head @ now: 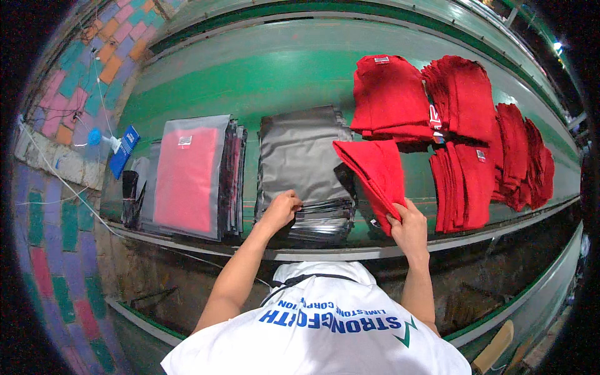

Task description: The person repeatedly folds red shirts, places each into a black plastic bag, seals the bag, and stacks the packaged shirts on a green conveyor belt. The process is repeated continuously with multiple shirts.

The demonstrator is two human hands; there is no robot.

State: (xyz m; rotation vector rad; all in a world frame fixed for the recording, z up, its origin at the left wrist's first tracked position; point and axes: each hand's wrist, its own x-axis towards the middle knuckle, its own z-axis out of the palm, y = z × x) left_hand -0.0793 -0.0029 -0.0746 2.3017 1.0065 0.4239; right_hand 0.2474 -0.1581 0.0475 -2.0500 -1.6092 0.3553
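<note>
My right hand (411, 227) grips the near corner of a folded red garment (375, 173), which is tilted up over the table. Left of it lies a stack of translucent grey plastic bags (302, 159), their near edges fanned out in glossy layers. At that near edge, my left hand (282, 212) pinches the top bag between thumb and fingers; the fingertips are partly hidden. Farther left is a pile of bagged red garments (185, 183), the uppermost showing a white label through its frosted bag.
Several stacks of folded red garments (461, 98) cover the right side of the green table (225, 70). A blue box (124, 151) and a small blue-and-white fan (96, 137) are at the left end. White cords hang by the painted brick wall (61, 225). The metal table edge (323, 254) runs before me.
</note>
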